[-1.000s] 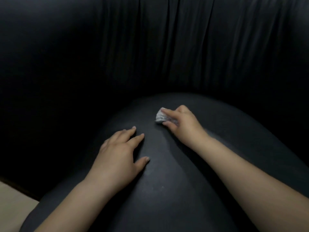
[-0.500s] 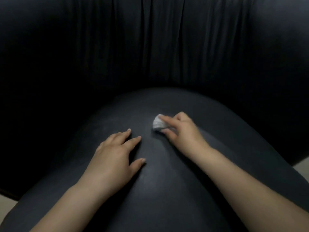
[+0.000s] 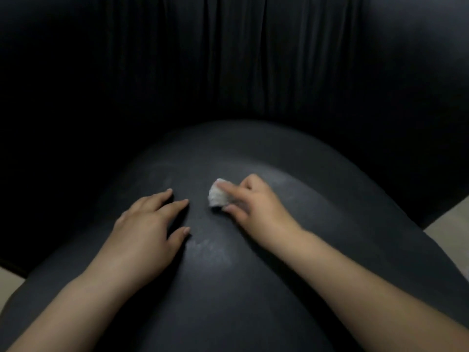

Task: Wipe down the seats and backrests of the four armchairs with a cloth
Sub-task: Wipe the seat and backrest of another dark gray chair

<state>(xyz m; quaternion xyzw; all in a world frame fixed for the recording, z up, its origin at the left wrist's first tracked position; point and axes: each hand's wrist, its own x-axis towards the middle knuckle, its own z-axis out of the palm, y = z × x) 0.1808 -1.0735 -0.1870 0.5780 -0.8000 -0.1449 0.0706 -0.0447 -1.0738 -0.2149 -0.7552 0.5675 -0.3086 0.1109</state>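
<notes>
A black leather armchair fills the view. Its rounded seat cushion (image 3: 228, 288) spreads across the lower half, and the pleated backrest (image 3: 236, 59) rises behind it. My right hand (image 3: 256, 207) presses a small crumpled white cloth (image 3: 217, 196) onto the middle of the seat, with the forefinger on top of the wad. My left hand (image 3: 144, 229) lies flat on the seat just left of the cloth, fingers spread and holding nothing. Pale smears show on the leather around both hands.
The chair's dark arms curve round at the left (image 3: 50, 161) and right (image 3: 411, 148) of the seat. Strips of pale floor show at the lower left (image 3: 7, 283) and at the right edge (image 3: 454, 229).
The view has shifted so the seat sits more centred and lower. My right hand has slid the cloth slightly towards me and to the left. My left hand stays flat on the seat.
</notes>
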